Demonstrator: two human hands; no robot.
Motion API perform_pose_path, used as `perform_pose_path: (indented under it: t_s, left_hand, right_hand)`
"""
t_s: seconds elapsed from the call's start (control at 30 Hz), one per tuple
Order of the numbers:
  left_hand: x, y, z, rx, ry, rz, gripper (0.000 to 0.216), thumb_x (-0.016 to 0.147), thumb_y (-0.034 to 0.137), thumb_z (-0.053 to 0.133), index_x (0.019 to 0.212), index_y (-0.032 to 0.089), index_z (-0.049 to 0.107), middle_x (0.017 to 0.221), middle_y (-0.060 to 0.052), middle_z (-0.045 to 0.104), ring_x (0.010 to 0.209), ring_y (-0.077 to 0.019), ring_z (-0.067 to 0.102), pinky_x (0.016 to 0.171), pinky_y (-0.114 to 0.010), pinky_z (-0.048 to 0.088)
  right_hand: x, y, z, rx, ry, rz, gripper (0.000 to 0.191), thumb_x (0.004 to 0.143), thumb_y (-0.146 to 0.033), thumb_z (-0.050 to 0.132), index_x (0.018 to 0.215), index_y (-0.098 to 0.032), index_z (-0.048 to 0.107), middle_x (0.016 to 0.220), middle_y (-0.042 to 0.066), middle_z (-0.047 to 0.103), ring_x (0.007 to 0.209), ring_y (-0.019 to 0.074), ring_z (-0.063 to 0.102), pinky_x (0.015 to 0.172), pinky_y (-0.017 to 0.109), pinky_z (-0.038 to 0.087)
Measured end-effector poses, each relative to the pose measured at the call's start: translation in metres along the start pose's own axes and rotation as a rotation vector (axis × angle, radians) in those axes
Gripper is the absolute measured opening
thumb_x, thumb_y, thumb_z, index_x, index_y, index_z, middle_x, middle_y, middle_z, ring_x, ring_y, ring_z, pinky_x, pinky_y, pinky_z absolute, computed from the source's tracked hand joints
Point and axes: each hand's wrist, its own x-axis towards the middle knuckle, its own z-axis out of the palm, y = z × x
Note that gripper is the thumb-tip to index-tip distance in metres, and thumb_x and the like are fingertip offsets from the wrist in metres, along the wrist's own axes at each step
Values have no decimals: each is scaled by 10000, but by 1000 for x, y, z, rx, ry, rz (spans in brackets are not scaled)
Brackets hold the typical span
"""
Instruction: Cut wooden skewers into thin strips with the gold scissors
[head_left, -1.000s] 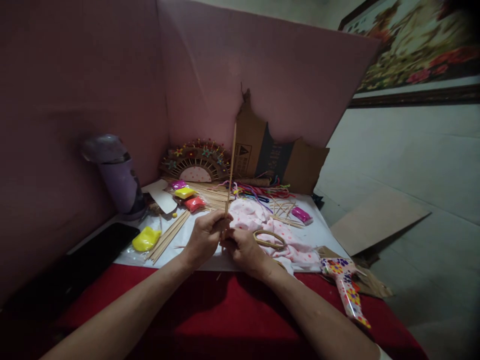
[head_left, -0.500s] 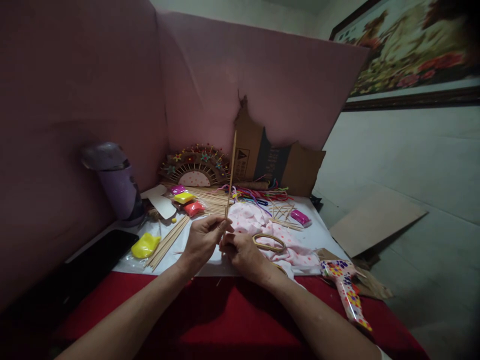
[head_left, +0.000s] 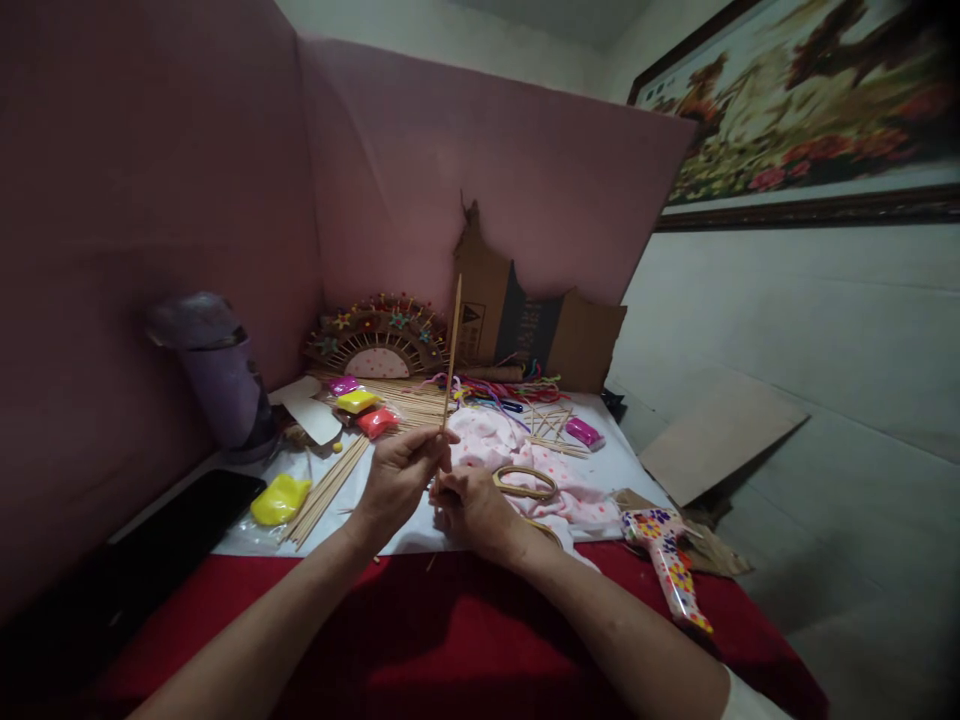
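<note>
Both my hands meet over the white sheet (head_left: pixel 622 465) at the table's middle. My left hand (head_left: pixel 396 476) pinches a long thin wooden stick (head_left: pixel 451 350) that stands nearly upright. My right hand (head_left: pixel 471 506) is closed around the stick's lower end, just below the left fingers. A tan oval ring (head_left: pixel 525 483) lies on a pink dotted cloth (head_left: pixel 517 455) right beside my right hand. A row of loose wooden sticks (head_left: pixel 326 488) lies to the left of my left hand.
Yellow clay (head_left: pixel 279 499), small clay packets (head_left: pixel 358 402), a purple cup (head_left: pixel 221 375) and a black phone (head_left: pixel 176 530) sit at left. A fan-shaped stick craft (head_left: pixel 375 338) and cardboard (head_left: pixel 540 325) lean on the pink board. A flowered glue gun (head_left: pixel 667 565) lies right on the red cloth (head_left: pixel 450 640).
The view has drifted so everything sits a little further left. My hands keep their hold on the upright stick; the left fingers have shifted slightly along it.
</note>
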Motion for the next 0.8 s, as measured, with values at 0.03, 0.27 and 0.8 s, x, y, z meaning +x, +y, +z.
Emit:
perform_pose_path:
  t_s: [0.03, 0.27, 0.8]
  left_hand:
    - [1, 0, 0, 5, -1, 10, 186, 787, 311, 570, 713, 149, 621, 561, 16, 508, 511, -73, 426, 472, -190, 330]
    - [2, 3, 1, 31, 18, 17, 265, 794, 307, 554, 581, 151, 538, 536, 24, 452, 507, -69, 376, 454, -188, 292]
    - [8, 7, -2, -28, 70, -21, 182, 753, 301, 574, 652, 149, 572, 556, 20, 545, 491, -113, 545, 478, -233, 445]
  right_hand:
    - [1, 0, 1, -21, -4, -7, 172, 606, 23, 498, 595, -147, 526, 576, -21, 540, 522, 80, 452, 527, 180, 352]
    - [3, -12, -56, -361, -122, -17, 135, 794, -147, 506, 897, -152, 594, 901, 65, 605, 773, 141, 518, 671, 234, 363]
    - [-7, -2, -98, -593, -654, 86, 503, 737, -247, 555, 1230, -228, 462, 950, 77, 601, 775, 176, 543, 605, 234, 335]
